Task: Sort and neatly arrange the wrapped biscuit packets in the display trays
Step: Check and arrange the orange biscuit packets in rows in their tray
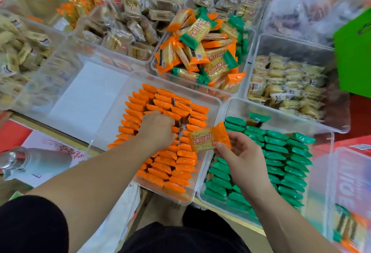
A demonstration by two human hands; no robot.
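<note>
Nearest the camera, both bare forearms reach forward from black sleeves over two clear trays set side by side. The left hand (158,130) lies knuckles up in the near-left tray (112,116). Its fingers curl down among the orange packets (170,162) standing on edge in tight rows, and whether they grip one cannot be told. The right hand (241,158) pinches a single orange packet (208,137) by its right end between thumb and fingers. It holds the packet flat, face up, above the gap between the trays and just right of the left hand. Under and beyond that hand, the near-right tray (321,138) holds green packets (281,152) in similar rows. A glass bottle (30,160) lies at the left edge. Farther back, a middle tray (155,68) carries a loose heap of mixed orange and green packets (202,52), well apart from both hands. To its right is a tray of pale yellow packets (285,84), and to its left brown packets (120,31).
</note>
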